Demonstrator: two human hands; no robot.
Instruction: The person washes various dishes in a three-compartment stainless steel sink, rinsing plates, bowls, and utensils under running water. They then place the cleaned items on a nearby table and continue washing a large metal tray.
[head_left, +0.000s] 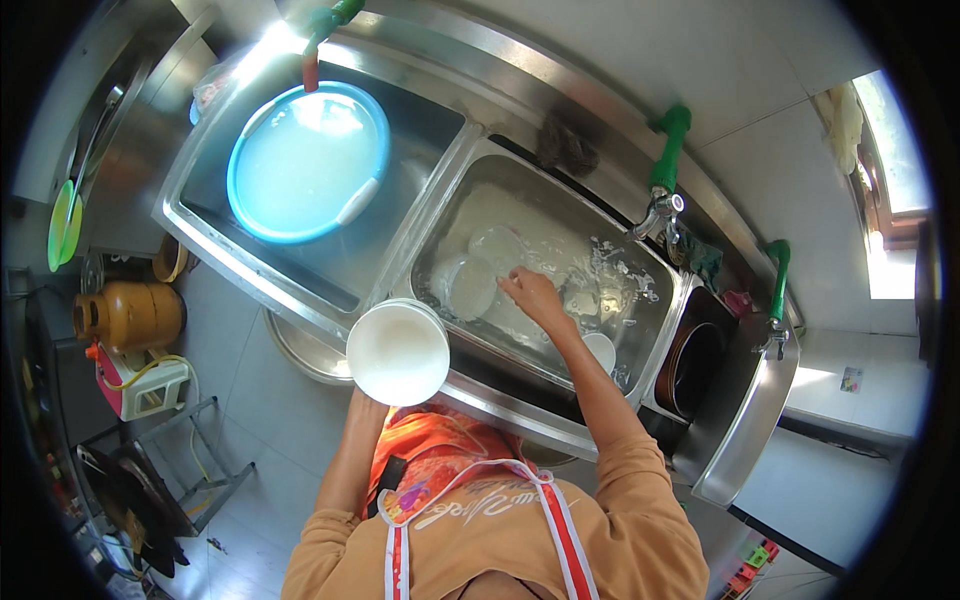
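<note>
My left hand (371, 397) is mostly hidden beneath a stack of white bowls (398, 352), which it holds up in front of the metal sink's near edge. Over the water of the right basin (480, 187) is my right hand (529, 291), its fingers loosely curled, with nothing visible in them. Just left of that hand, a white bowl (470, 288) lies under the water, and another pale round dish (498, 249) is beside it. A further white bowl (599, 351) sits at the basin's near right side, close to my right forearm.
A blue plastic tub (307, 165) of cloudy water stands in the left basin. A chrome tap (660, 210) on a green pipe reaches over the right basin's far edge. Dark round pans (694, 367) stand to the right. An orange gas cylinder (139, 315) is at the left.
</note>
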